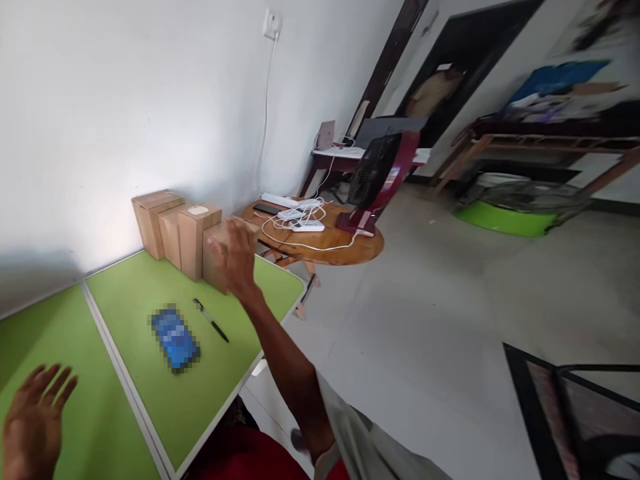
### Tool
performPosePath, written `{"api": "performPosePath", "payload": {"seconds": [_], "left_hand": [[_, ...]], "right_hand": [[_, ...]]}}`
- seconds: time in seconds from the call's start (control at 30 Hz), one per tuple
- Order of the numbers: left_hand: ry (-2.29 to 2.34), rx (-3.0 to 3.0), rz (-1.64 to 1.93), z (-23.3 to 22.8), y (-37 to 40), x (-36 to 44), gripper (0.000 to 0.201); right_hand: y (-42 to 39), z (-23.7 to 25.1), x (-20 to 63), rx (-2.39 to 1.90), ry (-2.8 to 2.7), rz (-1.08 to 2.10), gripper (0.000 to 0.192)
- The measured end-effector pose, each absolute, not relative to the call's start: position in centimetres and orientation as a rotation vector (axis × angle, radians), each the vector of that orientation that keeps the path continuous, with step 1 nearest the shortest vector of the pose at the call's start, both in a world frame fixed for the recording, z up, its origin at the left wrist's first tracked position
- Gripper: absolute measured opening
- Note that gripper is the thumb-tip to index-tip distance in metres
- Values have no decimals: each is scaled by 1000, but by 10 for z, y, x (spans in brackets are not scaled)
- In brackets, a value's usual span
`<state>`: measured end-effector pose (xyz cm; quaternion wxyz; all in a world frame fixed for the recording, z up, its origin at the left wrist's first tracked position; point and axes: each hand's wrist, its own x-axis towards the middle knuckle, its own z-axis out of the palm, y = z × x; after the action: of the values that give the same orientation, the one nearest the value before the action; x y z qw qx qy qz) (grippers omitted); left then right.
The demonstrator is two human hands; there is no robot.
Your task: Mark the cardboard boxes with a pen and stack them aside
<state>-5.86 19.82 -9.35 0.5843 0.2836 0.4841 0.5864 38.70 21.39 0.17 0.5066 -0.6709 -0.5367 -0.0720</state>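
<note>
Right hand (pixel 234 257), fingers curled around the nearest of 4 cardboard boxes (pixel 216 265) at the far edge of the green tabletop (pixel 150 280). Left hand (pixel 33 420) hovers near left, fingers spread open, holding nothing; a black pen (pixel 211 320) lies between.

A plain brown cardboard box (pixel 220 263), small and upright, stands at the near end of a row of similar cartons. It rests on the green table top (pixel 150 293) with the white rim, at the table's far right part, close to the right edge. Its flat top is level and closed, its sides unmarked. The front and right faces are partly covered by a hand laid on it, so its lower right corner cannot be seen
</note>
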Motion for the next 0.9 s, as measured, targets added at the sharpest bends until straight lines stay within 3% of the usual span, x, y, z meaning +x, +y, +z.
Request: {"api": "performPosePath", "payload": {"seconds": [0.07, 0.13, 0.23, 0.37, 0.5, 0.6, 0.73, 0.9], "left_hand": [[1193, 797, 1419, -86, 204, -1, 45], [1127, 916, 1355, -73, 209, 60, 62], [1021, 1014, 1172, -56, 215, 139, 80], [944, 1036, 977, -52, 226, 211, 89], [950, 979, 769, -52, 230, 261, 107], [966, 904, 622, -51, 226, 291, 121], [969, 795, 515, -52, 217, 322, 110], [926, 663, 498, -48, 218, 326, 94]], "right_hand": [[223, 1, 425, -1806, -1265, -176, 62], [226, -7, 445, -1891, -1330, -120, 64], [218, -26, 454, -1858, -1424, -148, 68], [189, -52, 463, -1720, -1347, -211, 68], [153, -75, 493, -1459, -944, -156, 68], [142, -88, 516, -1259, -486, 150, 81], [144, -100, 522, -1087, -338, 613, 92], [132, -97, 500, -1084, -419, 602, 84]]}}
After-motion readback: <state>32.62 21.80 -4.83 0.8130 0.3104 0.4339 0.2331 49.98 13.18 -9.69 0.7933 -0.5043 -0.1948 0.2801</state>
